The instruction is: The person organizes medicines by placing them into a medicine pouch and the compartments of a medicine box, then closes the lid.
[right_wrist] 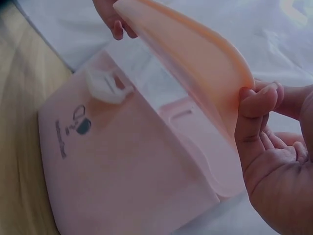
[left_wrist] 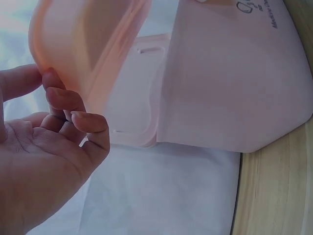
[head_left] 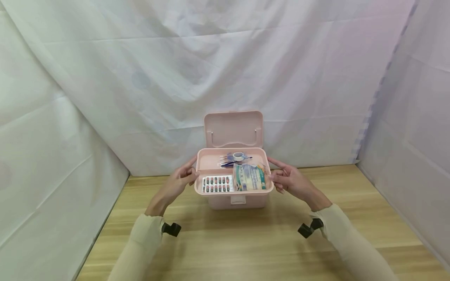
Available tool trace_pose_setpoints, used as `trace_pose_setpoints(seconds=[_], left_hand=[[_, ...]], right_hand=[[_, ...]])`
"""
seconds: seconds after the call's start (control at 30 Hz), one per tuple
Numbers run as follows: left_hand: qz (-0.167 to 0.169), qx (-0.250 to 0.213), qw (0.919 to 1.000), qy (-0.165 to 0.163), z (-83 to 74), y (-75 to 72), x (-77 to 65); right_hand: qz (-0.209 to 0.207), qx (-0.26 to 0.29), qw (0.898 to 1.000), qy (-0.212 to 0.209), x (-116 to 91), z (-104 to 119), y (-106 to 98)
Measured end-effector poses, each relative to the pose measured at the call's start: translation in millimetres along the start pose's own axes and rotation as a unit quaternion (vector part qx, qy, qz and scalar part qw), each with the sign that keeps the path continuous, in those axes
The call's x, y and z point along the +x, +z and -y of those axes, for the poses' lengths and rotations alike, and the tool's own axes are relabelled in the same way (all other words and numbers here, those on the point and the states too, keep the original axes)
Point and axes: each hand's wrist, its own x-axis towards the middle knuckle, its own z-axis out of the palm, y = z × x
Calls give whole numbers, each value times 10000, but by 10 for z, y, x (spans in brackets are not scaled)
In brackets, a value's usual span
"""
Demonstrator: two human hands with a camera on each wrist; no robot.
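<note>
Both hands hold a pink compartment tray (head_left: 211, 170) by its two ends, above an open pink medicine box (head_left: 221, 202). My left hand (head_left: 179, 180) pinches the tray's left rim; my right hand (head_left: 290, 181) grips the right rim. In the wrist views a gap shows between the tray (left_wrist: 73, 44) and the box (left_wrist: 210, 83). A blister pack of capsules (head_left: 217, 184) lies in the tray's front left compartment, with a plastic packet (head_left: 250, 177) to its right. Behind them are a white tape roll (head_left: 238, 156) and several thin packaged items (head_left: 228, 160).
The box's lid (head_left: 233, 130) stands raised at the back, and a white latch (right_wrist: 108, 87) is on its front. Underneath is a wooden table (head_left: 225, 242). White cloth (head_left: 168, 78) hangs behind and at both sides.
</note>
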Motion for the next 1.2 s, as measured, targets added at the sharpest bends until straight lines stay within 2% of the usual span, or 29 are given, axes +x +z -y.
trace_pose_setpoints(seconds=[0.17, 0.37, 0.63, 0.83, 1.2], left_hand=[[-6, -142, 9996, -223, 73, 26, 113], [28, -291, 9989, -362, 141, 30, 186], [43, -406, 9977, -534, 232, 51, 211], [69, -430, 9971, -624, 324, 58, 233], [109, -457, 9952, -855, 402, 116, 283]], right_hand=[[-119, 39, 9998, 145, 55, -39, -91], [-122, 67, 9996, 249, 117, -79, -155], [-249, -79, 9984, 505, 129, -151, -194], [-196, -234, 9983, 493, 129, -187, -212], [-432, -1082, 9887, 945, 135, -151, -254]])
